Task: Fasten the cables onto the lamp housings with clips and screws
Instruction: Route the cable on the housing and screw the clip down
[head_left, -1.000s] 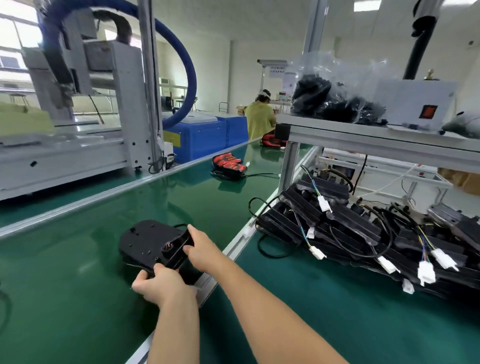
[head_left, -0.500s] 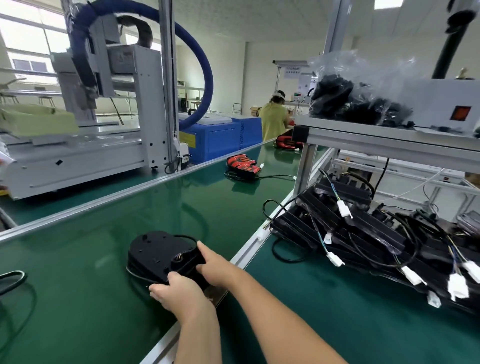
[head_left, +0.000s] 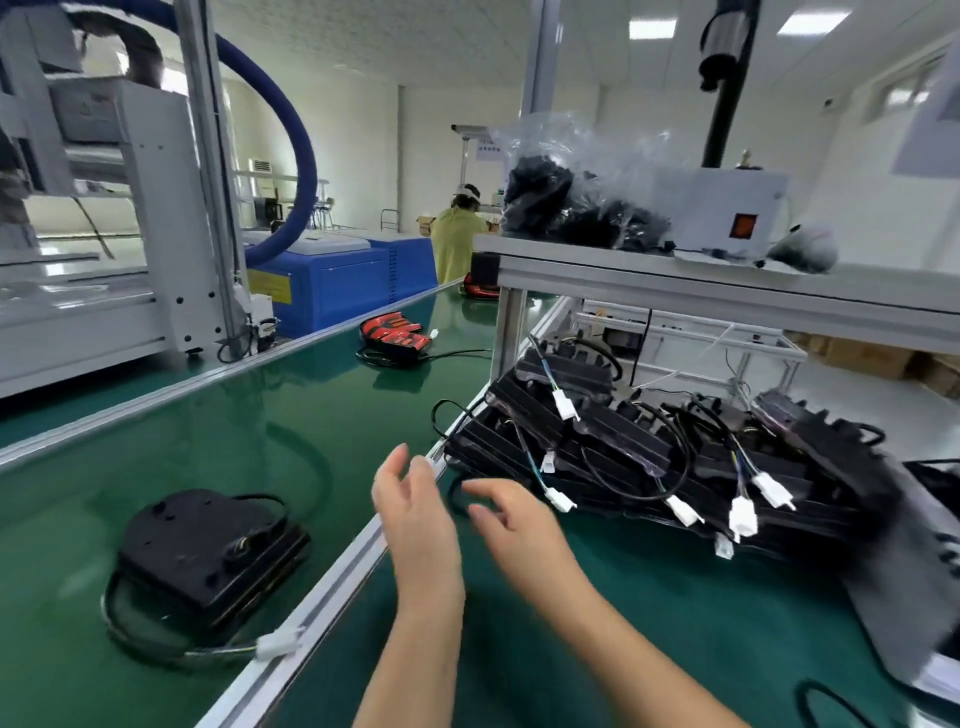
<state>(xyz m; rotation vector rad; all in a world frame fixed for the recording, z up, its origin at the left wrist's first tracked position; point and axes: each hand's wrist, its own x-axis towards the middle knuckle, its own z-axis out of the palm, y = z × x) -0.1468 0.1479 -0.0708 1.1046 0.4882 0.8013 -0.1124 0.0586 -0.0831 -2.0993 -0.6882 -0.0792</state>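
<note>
A black lamp housing (head_left: 208, 551) lies on the green conveyor belt (head_left: 270, 426) at lower left, its black cable looped round it and a white connector (head_left: 278, 643) by the belt's rail. My left hand (head_left: 415, 519) and my right hand (head_left: 511, 525) hover empty over the aluminium rail, fingers apart, to the right of that housing. A stack of black lamp housings (head_left: 649, 457) with cables and white connectors lies on the green bench, just beyond my right hand.
A red-lensed lamp (head_left: 395, 332) sits farther up the belt. A metal shelf (head_left: 727, 291) above the stack carries a bag of black parts (head_left: 571, 197) and a white box. A white machine with a blue hose stands at left. A person in yellow works at the far end.
Both hands have let go of the black housing, which now rests on the belt, and moved right toward the stack. The view has swung right and up.
</note>
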